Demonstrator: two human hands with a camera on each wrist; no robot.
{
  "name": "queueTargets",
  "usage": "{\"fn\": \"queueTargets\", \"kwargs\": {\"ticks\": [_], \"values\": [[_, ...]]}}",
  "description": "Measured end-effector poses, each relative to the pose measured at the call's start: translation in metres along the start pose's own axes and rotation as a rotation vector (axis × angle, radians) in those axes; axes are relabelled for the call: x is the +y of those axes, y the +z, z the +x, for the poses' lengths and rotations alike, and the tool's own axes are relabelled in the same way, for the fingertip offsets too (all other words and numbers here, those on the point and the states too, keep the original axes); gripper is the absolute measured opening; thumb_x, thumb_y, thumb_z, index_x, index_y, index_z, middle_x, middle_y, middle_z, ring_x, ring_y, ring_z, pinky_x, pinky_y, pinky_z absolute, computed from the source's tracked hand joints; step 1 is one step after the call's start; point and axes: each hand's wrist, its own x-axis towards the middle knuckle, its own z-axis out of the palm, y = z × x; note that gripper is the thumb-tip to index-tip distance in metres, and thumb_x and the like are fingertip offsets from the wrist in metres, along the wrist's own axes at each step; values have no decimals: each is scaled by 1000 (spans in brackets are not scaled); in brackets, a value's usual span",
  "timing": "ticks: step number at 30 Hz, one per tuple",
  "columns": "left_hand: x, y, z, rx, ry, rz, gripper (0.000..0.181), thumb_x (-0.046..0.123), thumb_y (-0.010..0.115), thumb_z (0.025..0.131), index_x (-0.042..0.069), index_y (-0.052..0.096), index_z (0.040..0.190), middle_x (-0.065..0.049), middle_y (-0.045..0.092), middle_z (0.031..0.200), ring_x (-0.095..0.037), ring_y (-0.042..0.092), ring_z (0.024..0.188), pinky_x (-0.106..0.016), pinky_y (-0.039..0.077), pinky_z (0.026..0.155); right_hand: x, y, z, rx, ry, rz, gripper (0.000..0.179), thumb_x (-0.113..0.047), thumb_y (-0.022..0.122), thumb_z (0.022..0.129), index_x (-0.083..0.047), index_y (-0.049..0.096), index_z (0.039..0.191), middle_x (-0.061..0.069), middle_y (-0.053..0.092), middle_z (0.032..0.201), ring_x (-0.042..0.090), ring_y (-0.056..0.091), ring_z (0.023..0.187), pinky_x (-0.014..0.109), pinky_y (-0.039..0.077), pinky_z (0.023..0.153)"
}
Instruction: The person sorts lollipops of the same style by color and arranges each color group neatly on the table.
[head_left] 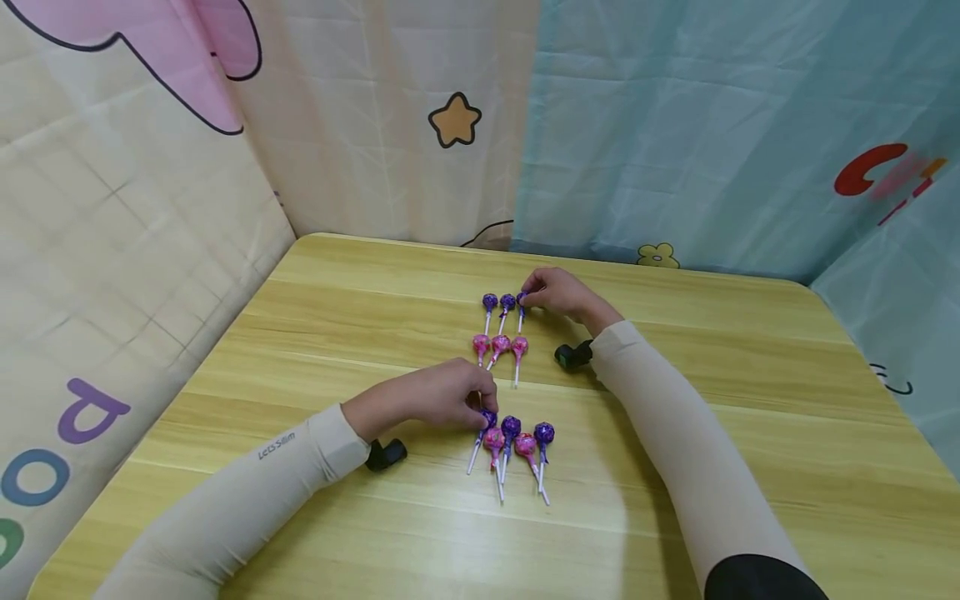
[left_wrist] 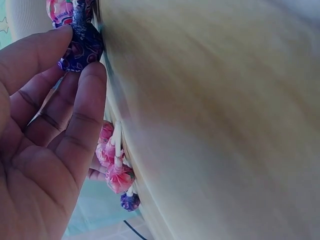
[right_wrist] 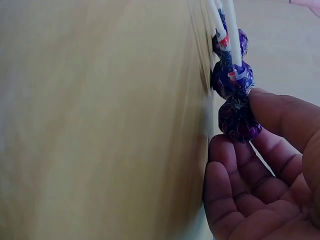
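My left hand (head_left: 444, 393) pinches a purple-wrapped lollipop (left_wrist: 82, 52) by its head between thumb and fingers, at the left end of the near group. To its right lie two more purple lollipops (head_left: 543, 432) and two pink lollipops (head_left: 526, 445), their white sticks pointing toward me. Farther back, my right hand (head_left: 567, 297) holds the head of the rightmost purple lollipop (right_wrist: 240, 121) in a row of three. Just in front of that row lie three pink lollipops (head_left: 500, 344), some of their sticks partly hidden behind my left hand.
All the lollipops lie on a light wood-grain table (head_left: 360, 292). Patterned curtains (head_left: 360, 125) hang behind its far edge and along the sides. A black wrist camera (head_left: 573, 356) sticks out by my right sleeve, another black camera (head_left: 387, 455) by my left.
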Motion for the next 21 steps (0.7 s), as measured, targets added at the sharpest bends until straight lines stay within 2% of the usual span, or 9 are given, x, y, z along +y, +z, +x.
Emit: {"fn": "queueTargets", "kwargs": {"ticks": [13, 21], "values": [[2, 0, -1, -4, 2, -9, 8, 8, 73, 89, 16, 70, 90, 8, 62, 88, -8, 60, 81, -24, 51, 73, 0, 4, 0, -18, 25, -7, 19, -12, 68, 95, -3, 60, 109, 11, 57, 104, 23, 45, 83, 31, 39, 69], [2, -1, -1, -4, 4, -7, 8, 7, 73, 89, 14, 70, 91, 6, 63, 90, -7, 60, 80, -24, 51, 73, 1, 4, 0, -31, 1, 8, 21, -11, 66, 95, -1, 59, 112, 12, 59, 109, 24, 47, 89, 32, 41, 74]]}}
